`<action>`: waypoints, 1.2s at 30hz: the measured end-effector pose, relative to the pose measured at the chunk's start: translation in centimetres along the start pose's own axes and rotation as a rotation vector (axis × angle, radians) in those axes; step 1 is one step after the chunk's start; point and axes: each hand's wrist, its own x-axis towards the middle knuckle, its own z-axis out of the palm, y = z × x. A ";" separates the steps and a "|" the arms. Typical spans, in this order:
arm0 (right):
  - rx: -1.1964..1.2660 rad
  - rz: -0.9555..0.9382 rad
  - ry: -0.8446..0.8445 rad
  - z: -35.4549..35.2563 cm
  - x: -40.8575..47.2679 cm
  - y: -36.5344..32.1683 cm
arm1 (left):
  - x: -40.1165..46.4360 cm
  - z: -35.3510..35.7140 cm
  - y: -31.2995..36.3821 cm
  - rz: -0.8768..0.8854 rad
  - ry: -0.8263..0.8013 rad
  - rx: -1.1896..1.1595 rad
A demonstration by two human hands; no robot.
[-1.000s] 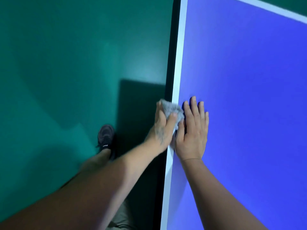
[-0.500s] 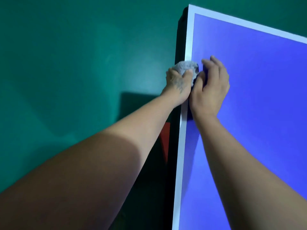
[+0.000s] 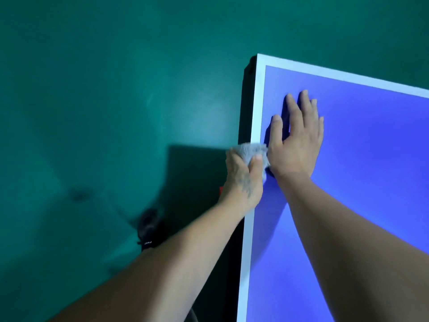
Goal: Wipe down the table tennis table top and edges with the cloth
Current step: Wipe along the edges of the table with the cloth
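Head view, looking down: the green floor [image 3: 97, 117] fills the left and top of the picture, with a dark shadow lying on it beside the table. The table tennis table [image 3: 371, 182] takes the right side, its blue top bordered by a white line [image 3: 256, 108] that runs up the left side and turns at the far corner; below that line the dark side edge [image 3: 246, 108] of the table drops away toward the floor.

Two bare forearms reach in from the bottom. The right hand [image 3: 299, 140] lies palm down on the blue top just inside the white line, fingers straight and slightly spread, holding nothing; its thumb points toward the far corner along the line. The left hand [image 3: 243, 177] sits at the table's left edge, its fingers and thumb curled round a bunched grey cloth [image 3: 251, 152]. The cloth lies over the white line and the rim of the table, a little nearer than the far corner, and touches the heel of the right hand. The two hands are just beside each other.

On the floor below the left forearm, a dark shoe [image 3: 148, 228] shows, blurred. A small red patch [image 3: 221, 189] peeks out by the left wrist against the table's side; what it belongs to cannot be told.
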 end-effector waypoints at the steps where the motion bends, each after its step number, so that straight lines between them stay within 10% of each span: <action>1: -0.007 -0.002 0.001 0.0 0.1 0.0 | 2.0 0.0 1.5 -0.001 0.026 0.012; 7: -0.009 -0.014 0.018 0.0 0.2 -0.1 | 10.8 -1.2 12.0 0.050 0.055 0.096; 19: -0.032 -0.032 0.008 0.2 0.4 -0.4 | 5.0 -0.6 2.2 0.095 0.036 0.003; 36: -0.012 -0.003 -0.013 -0.4 0.9 -0.4 | 16.7 -3.7 17.1 0.136 -0.101 0.406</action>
